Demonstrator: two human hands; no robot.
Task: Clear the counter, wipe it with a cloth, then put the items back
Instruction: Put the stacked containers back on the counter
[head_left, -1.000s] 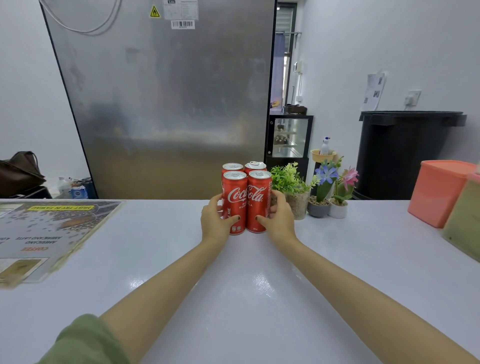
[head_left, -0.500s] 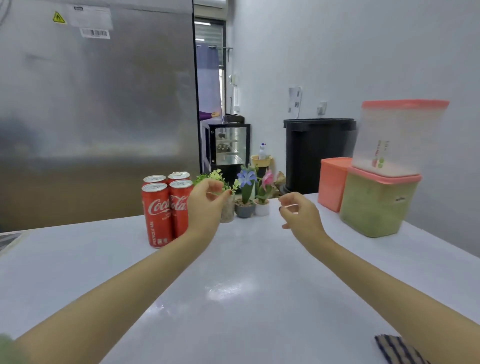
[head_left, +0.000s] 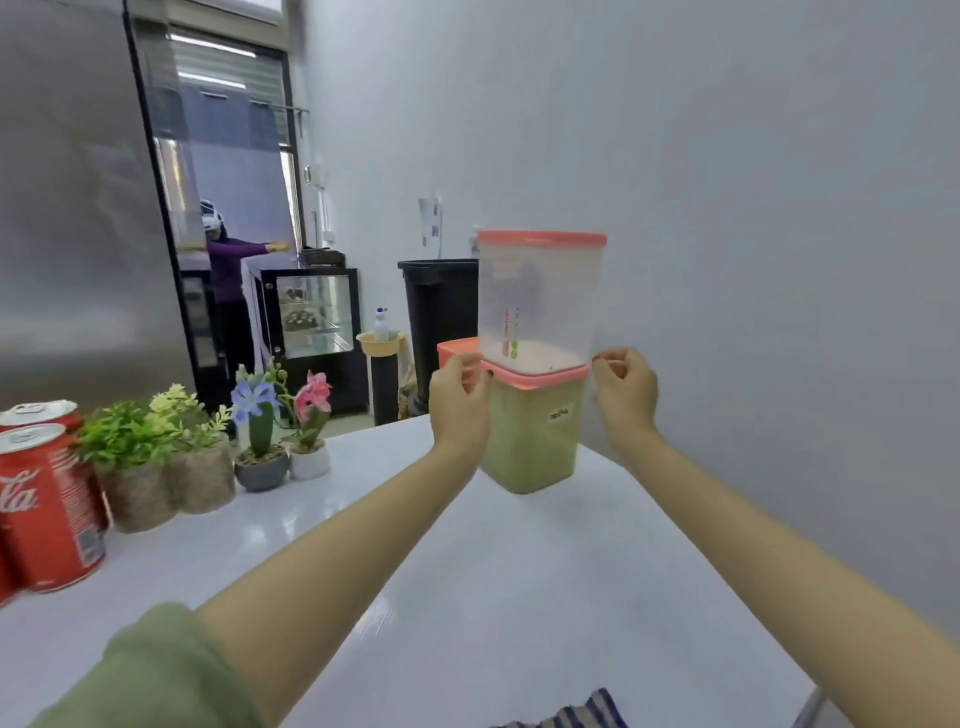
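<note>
White counter (head_left: 519, 582) carries Coca-Cola cans (head_left: 47, 509); hands (head_left: 460, 402) (head_left: 626, 397) flank labelled green container (head_left: 530, 447).

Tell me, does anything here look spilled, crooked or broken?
Nothing stands out. The clear container sits squarely on the green-filled container, the Coca-Cola cans and flower pots stand upright, and no spill shows.

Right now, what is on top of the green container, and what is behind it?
A pink-lidded clear container stands on it. Behind it an orange box shows partly; the left hand covers the rest.
</note>
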